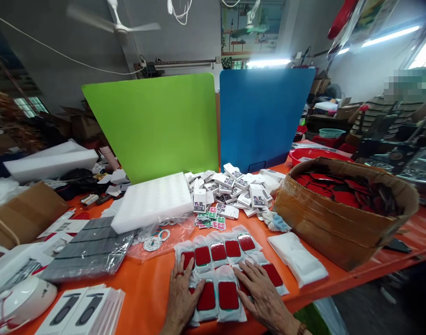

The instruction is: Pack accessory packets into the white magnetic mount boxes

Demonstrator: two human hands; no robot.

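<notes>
On the orange worktop [143, 293], red squares [228, 296] in white sleeves [224, 272] lie in two rows near the middle of the front edge, side by side, some sleeves overlapping. The left hand [182, 295] lies over the rows' left end, fingers parted, thumb well out across the lower row, partly covering one square. The right hand [262, 289] lies palm down over the right part of the lower row, fingers fairly wide; its wrist comes in over the front edge. Neither hand is closed around anything.

A strip of orange surface shows left of the left hand, as far as the flat white boxes [89, 309] toward the near left corner. On the right, a narrower strip parts the sleeves from a white packet [298, 258]; beyond it the carton [324, 228], filled with dark and red pieces, takes up much of the right end, its foot near the front edge.

Behind the rows the room is tight: cards [211, 217], then heaped small boxes [233, 190] reach toward the back edge, where a green panel [157, 125] and a blue panel [261, 116] stand upright. Left of the heap sits a foam block [153, 200], with a grey bag [90, 251] before it.
</notes>
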